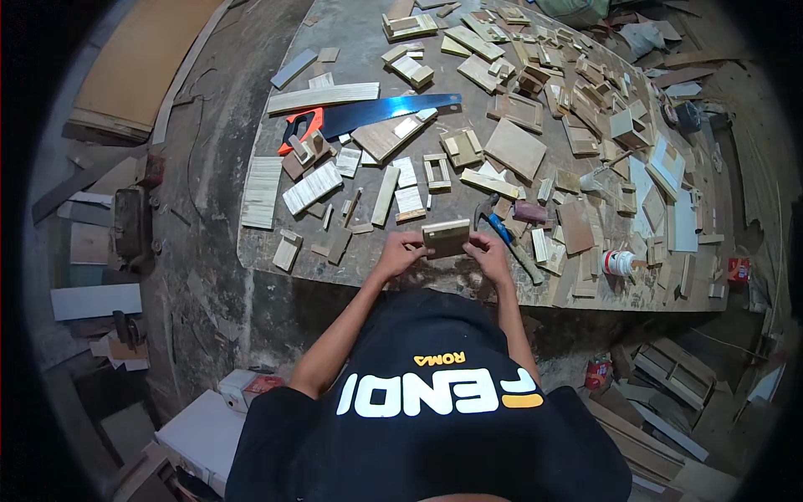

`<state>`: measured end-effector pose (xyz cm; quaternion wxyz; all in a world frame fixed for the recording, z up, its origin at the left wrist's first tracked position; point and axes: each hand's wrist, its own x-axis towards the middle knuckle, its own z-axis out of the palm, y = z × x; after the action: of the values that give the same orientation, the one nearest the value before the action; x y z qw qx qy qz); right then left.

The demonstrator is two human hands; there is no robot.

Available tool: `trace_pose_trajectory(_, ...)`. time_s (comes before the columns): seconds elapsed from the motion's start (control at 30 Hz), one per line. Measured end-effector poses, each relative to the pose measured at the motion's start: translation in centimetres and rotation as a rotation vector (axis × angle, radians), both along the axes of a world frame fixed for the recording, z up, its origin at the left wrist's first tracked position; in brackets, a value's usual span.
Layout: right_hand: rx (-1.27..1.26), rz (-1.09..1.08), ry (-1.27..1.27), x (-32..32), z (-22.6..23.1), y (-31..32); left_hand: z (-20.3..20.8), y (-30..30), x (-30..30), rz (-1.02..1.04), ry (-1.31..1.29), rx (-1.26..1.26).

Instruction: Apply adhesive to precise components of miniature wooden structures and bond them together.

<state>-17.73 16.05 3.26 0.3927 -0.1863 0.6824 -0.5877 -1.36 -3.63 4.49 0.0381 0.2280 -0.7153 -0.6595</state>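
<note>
White glue tub with red label on the workbench's right edge; small red packet farther right; red-and-white pouch and white carton with red panel on the floor.

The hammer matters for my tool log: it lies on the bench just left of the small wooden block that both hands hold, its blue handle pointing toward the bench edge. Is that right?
Not quite. In the head view the hammer lies just right of the small wooden block, beside the right hand, not left of it. The rest stands: the left hand and right hand both hold the block, and the blue handle points toward the bench edge.
</note>
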Motion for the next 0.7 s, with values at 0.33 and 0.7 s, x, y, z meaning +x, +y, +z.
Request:
trace_pose_trajectory(0.33, -0.204, 0.087, 0.106, 2.0, 2.2, 0.0, 3.9, 2.8, 2.4, 0.182, 0.311, -0.527)
trace_pose_trajectory(0.7, 0.009, 0.176, 0.193, 3.5, 1.2, 1.4, 2.2, 3.0, 4.6, 0.181, -0.074, -0.144)
